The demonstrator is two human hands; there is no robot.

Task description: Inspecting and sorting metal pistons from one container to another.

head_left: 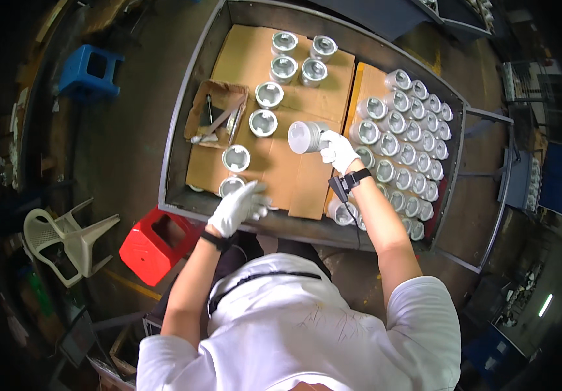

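Note:
My right hand (340,152), in a white glove, is closed on a silver metal piston (302,137). It holds the piston tilted above the cardboard (287,173), with the flat round face turned left. My left hand (238,208), also gloved, has its fingers stretched out and holds nothing. Just beyond its fingers stands another piston (231,185), partly covered by the hand. A loose line of upright pistons, among them one piston (236,158) and a farther piston (263,122), runs up the cardboard's left half. Rows of pistons (389,144) crowd the right side.
A metal-rimmed cart (175,146) carries the cardboard and pistons. On its left sits an open cardboard box (242,98) with a pen and tools. A red stool (147,251), a white plastic chair (66,238) and a blue stool (88,72) stand on the floor leftward.

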